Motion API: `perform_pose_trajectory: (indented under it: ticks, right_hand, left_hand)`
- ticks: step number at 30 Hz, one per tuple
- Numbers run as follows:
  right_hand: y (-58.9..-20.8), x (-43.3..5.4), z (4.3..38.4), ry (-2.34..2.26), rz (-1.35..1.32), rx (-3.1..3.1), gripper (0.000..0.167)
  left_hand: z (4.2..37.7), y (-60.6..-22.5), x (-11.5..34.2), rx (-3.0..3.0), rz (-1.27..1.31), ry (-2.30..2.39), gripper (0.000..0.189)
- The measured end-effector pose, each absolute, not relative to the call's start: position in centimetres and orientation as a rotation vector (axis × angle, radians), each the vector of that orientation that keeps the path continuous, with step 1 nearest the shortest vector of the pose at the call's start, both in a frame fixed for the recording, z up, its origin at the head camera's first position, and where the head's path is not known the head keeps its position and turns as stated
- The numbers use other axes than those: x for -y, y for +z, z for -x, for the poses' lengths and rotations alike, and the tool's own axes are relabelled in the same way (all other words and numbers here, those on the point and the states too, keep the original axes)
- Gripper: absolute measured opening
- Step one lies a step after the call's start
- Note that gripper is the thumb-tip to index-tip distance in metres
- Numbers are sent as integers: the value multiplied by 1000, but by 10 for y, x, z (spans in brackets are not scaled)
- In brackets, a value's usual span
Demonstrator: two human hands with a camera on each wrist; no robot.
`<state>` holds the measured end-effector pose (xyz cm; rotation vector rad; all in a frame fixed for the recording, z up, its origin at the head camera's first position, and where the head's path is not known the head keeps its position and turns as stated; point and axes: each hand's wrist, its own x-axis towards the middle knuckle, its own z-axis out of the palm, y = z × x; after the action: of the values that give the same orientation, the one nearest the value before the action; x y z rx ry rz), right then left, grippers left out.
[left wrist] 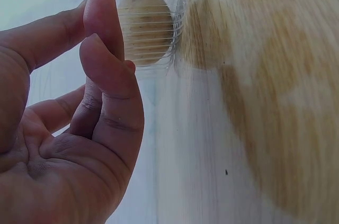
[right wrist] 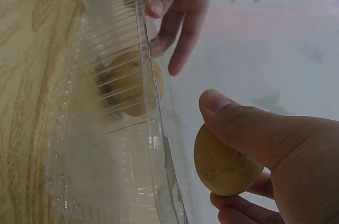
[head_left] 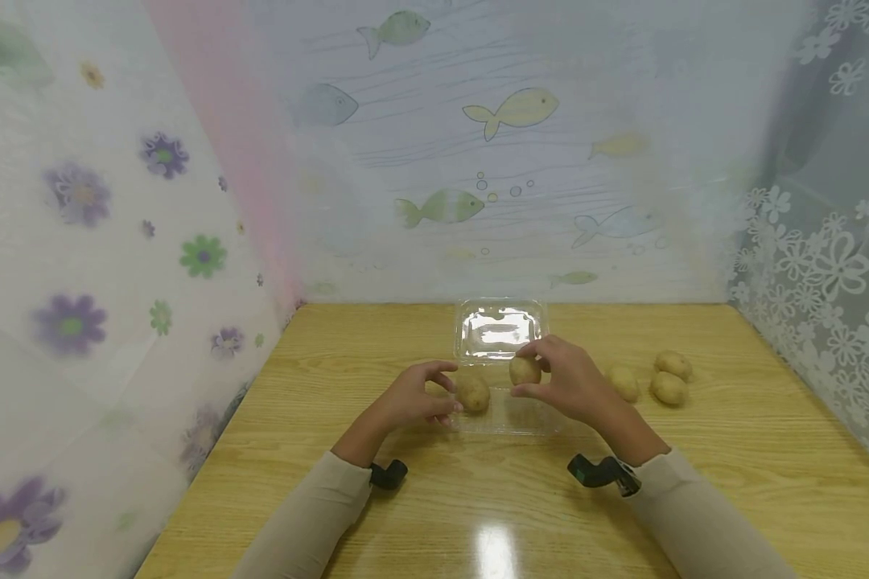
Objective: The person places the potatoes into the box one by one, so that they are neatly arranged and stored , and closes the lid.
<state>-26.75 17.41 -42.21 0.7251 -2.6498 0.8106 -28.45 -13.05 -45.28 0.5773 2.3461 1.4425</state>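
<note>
A clear plastic clamshell container (head_left: 507, 414) lies with its lid (head_left: 503, 328) folded back. One potato (head_left: 472, 394) sits inside at the container's left end; its side shows through the ribbed wall in the left wrist view. My left hand (head_left: 416, 394) is at that end, its thumb and fingertips on either side of the rim (right wrist: 142, 17) in the right wrist view. Above the container's right part, my right hand (head_left: 572, 382) holds a second potato (right wrist: 225, 163) between thumb and fingers. This potato is clear of the rim beside it.
Three more potatoes lie on the wooden table (head_left: 405, 523) to the right: a single potato (head_left: 623, 383) partly behind my right hand, and a touching pair, the rear potato (head_left: 673, 365) and front potato (head_left: 669, 389). A fish-patterned curtain (head_left: 434, 265) stands behind the table.
</note>
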Motion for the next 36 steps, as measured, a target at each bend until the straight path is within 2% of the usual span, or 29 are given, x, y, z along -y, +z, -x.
perform_pose_trajectory:
  ticks: [36]
  right_hand:
    - [-430,-161,268,762,-734,2693,53]
  left_hand:
    - [286,-454,130,-2351,-546,1435,74]
